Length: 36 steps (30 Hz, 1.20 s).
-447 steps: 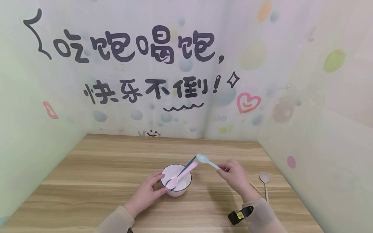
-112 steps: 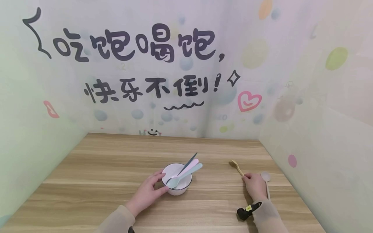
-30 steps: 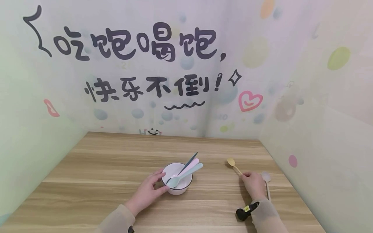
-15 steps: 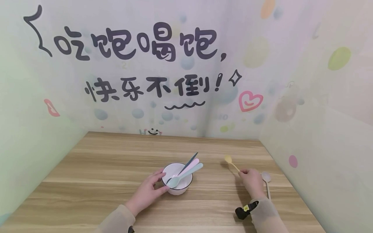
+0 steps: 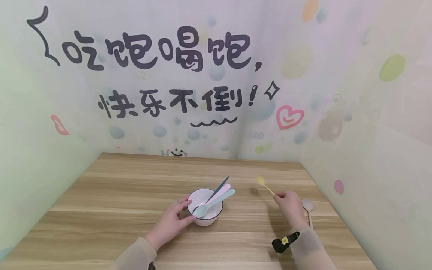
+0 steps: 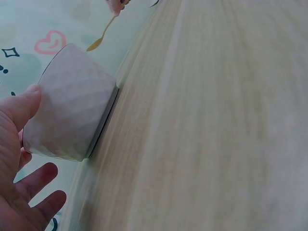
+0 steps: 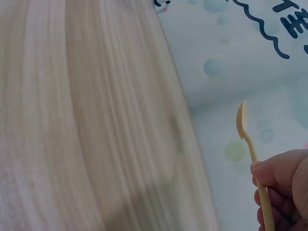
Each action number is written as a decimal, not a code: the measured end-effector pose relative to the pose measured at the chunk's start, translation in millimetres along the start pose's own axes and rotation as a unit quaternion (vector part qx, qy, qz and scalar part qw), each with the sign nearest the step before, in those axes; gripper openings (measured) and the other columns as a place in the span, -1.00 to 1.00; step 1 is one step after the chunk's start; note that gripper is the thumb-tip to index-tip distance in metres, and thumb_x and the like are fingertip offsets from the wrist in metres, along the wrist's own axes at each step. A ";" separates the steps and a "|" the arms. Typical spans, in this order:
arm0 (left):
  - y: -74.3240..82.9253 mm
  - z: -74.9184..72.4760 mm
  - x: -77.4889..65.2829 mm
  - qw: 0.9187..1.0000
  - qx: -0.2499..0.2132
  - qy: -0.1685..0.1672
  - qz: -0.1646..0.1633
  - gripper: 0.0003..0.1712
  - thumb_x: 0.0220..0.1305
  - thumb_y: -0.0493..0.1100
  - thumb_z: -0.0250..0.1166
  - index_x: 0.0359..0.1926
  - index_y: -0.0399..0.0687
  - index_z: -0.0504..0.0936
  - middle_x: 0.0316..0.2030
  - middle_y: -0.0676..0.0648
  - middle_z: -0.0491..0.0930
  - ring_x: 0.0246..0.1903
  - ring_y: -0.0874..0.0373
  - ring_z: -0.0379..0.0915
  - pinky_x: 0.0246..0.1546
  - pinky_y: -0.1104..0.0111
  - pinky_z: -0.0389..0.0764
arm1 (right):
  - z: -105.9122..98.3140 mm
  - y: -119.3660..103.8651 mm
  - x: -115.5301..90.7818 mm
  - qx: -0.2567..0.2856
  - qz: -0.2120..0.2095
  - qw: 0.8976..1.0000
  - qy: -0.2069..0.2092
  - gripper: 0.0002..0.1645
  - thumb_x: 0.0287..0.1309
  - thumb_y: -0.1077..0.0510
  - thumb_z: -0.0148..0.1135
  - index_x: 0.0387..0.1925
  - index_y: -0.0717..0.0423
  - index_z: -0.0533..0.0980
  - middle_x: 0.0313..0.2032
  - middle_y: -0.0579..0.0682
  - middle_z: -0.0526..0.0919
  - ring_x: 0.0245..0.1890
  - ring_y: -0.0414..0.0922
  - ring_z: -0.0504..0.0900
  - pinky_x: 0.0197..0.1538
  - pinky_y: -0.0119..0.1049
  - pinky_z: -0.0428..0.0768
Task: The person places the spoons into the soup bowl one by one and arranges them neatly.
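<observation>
A white bowl [image 5: 204,222] with a dark rim stands on the wooden table. My left hand [image 5: 170,225] holds its left side, thumb and forefinger at the rim; the left wrist view shows the bowl's faceted outside [image 6: 72,106]. Three spoons lean in it, handles to the upper right: a dark one [image 5: 221,185], a pink one [image 5: 225,189] and a light blue-green one [image 5: 227,194]. To the right, my right hand [image 5: 289,207] pinches a yellow spoon [image 5: 269,189] by its handle, bowl end pointing up and left above the table. The right wrist view shows its handle [image 7: 263,202] between thumb and fingers.
A greyish spoon [image 5: 308,205] lies right of my right hand, its handle partly behind the sleeve. Printed walls enclose the wooden table [image 5: 141,180] at the back [image 5: 155,142] and both sides.
Since the earliest frame, the light blue-green spoon has gone from my right hand into the bowl. My right hand has since raised the yellow spoon and moved left. The left hand stays at the bowl.
</observation>
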<state>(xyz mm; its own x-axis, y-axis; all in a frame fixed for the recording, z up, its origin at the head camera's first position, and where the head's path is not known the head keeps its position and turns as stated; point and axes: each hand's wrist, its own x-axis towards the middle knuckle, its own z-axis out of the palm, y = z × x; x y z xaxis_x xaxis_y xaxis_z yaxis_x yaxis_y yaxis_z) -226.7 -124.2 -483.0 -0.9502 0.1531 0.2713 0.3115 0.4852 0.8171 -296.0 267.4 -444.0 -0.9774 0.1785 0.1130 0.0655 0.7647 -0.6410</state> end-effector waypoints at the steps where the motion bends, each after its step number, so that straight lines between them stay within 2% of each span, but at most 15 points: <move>1: -0.1 0.1 -0.1 1.000 0.000 0.000 0.000 -0.36 0.13 -0.04 0.43 0.18 -0.24 0.52 0.33 -0.16 0.32 0.25 -0.12 0.30 0.17 -0.01 0.43 | -0.8 -1.9 -0.3 0.001 -0.001 1.000 -0.002 -0.73 0.21 0.11 0.22 -0.21 0.23 0.67 -0.34 0.04 0.68 -0.40 -0.08 0.51 -0.43 -0.31 0.44; 5: -0.3 0.3 0.0 1.000 0.000 0.000 -0.001 -0.36 0.13 -0.04 0.43 0.18 -0.24 0.52 0.33 -0.16 0.32 0.24 -0.12 0.32 0.18 -0.01 0.42 | -4.6 -9.2 -1.9 0.001 -0.011 1.000 -0.011 -0.71 0.23 0.11 0.21 -0.16 0.22 0.66 -0.31 0.04 0.68 -0.41 -0.09 0.49 -0.45 -0.31 0.43; 11: 0.7 0.1 0.6 1.000 0.000 -0.001 -0.002 -0.36 0.13 -0.01 0.43 0.17 -0.23 0.52 0.32 -0.17 0.33 0.25 -0.13 0.31 0.18 -0.02 0.42 | -9.1 -19.2 -3.9 -0.012 -0.029 0.999 -0.016 -0.69 0.24 0.05 0.21 -0.13 0.16 0.67 -0.21 0.05 0.69 -0.29 -0.07 0.55 -0.35 -0.25 0.48; 27: 1.2 0.4 1.0 1.000 0.004 -0.001 -0.001 -0.37 0.11 -0.03 0.44 0.15 -0.24 0.53 0.31 -0.17 0.34 0.13 -0.08 0.42 0.14 -0.01 0.46 | -17.0 -47.3 -13.5 0.001 -0.069 0.997 -0.021 -0.77 0.22 0.08 0.24 -0.20 0.14 0.67 -0.25 0.03 0.62 -0.27 -0.06 0.55 -0.29 -0.18 0.54; 36: 1.2 0.5 1.2 1.000 0.002 0.003 -0.003 -0.37 0.11 -0.04 0.45 0.15 -0.24 0.54 0.31 -0.16 0.35 0.08 -0.04 0.44 0.13 0.00 0.47 | -18.7 -63.4 -19.1 0.002 -0.088 0.996 -0.033 -0.77 0.21 0.07 0.25 -0.21 0.11 0.68 -0.27 -0.02 0.66 -0.29 -0.10 0.57 -0.26 -0.15 0.57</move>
<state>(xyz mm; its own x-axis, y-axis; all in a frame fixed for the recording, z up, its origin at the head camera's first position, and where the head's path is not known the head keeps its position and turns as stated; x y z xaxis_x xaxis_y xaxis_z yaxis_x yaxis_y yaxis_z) -227.5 -123.0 -482.0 -0.9521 0.1455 0.2688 0.3054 0.4897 0.8167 -277.7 227.1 -391.3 -0.9848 0.0018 0.1739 -0.1080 0.7776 -0.6195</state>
